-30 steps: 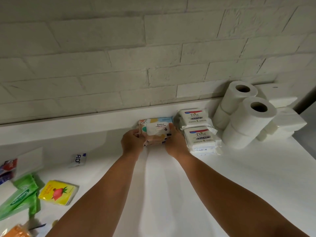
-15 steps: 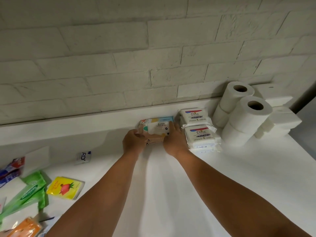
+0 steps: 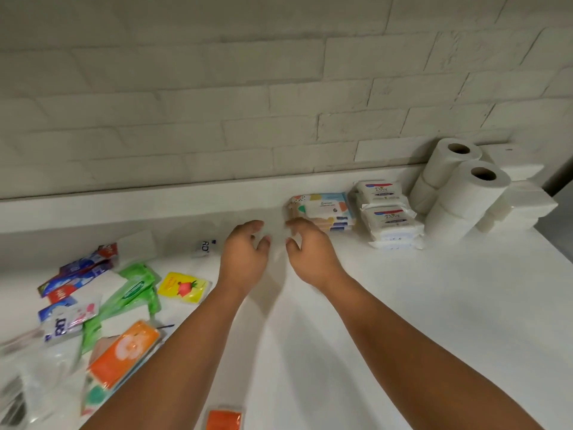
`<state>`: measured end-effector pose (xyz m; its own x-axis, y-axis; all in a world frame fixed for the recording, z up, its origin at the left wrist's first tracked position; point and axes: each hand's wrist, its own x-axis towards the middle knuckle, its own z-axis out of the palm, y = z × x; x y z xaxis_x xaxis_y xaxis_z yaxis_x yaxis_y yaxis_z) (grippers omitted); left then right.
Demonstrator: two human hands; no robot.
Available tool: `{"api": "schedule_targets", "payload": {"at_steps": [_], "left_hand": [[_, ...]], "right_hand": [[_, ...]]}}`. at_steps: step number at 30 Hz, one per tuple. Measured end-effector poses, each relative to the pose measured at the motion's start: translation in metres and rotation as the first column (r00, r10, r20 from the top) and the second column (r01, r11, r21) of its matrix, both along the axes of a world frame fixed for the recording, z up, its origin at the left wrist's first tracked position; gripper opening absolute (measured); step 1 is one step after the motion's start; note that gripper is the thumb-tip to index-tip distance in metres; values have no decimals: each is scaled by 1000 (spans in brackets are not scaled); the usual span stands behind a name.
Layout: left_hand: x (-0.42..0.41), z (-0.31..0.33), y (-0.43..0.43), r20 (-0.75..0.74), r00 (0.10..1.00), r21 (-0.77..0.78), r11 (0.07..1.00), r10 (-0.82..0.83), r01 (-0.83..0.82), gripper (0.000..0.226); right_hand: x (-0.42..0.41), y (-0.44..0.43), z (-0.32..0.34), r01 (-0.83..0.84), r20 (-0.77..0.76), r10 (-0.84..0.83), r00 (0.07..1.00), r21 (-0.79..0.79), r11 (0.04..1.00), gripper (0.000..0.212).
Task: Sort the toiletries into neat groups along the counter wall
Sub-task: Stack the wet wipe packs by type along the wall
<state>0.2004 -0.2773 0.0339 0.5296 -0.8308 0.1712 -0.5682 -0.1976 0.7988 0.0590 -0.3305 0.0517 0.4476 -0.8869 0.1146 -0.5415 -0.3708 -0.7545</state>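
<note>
Left hand (image 3: 245, 256) and right hand (image 3: 310, 252) hover with fingers (image 3: 255, 225) loosely spread, holding nothing. The patterned wipes stack (image 3: 322, 209) sits against the wall, just beside the Dove packs (image 3: 387, 218). A careless right-hand sweep could topple it. Bare tabletop (image 3: 403, 305) lies open; unsorted packets (image 3: 136, 287) crowd the left edge.

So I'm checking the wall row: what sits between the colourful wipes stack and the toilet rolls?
Between the colourful wipes stack and the toilet rolls lie the white Dove packs, shown in the head view.
</note>
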Motion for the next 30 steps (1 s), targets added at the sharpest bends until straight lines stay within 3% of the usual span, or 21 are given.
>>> {"api": "schedule_targets", "payload": {"at_steps": [5, 12, 16, 20, 25, 30], "left_hand": [[35, 1, 81, 60, 998, -38, 999, -31, 33, 29], [96, -6, 185, 103, 993, 41, 997, -63, 59, 25], [117, -13, 231, 121, 991, 86, 995, -59, 49, 22], [119, -30, 264, 65, 975, 109, 972, -215, 207, 22], [126, -52, 287, 307, 900, 174, 948, -309, 266, 26], [143, -62, 295, 490, 806, 223, 942, -331, 251, 43]], "right_hand": [[27, 73, 5, -60, 25, 60, 998, 0, 998, 37], [71, 162, -18, -159, -41, 159, 986, 7, 987, 35], [92, 202, -38, -118, -115, 130, 985, 112, 987, 43], [112, 228, -56, -67, -228, 112, 967, 197, 978, 53], [130, 244, -66, -29, -315, 89, 945, 190, 981, 58], [140, 252, -74, -126, -476, 165, 864, 113, 986, 64]]}}
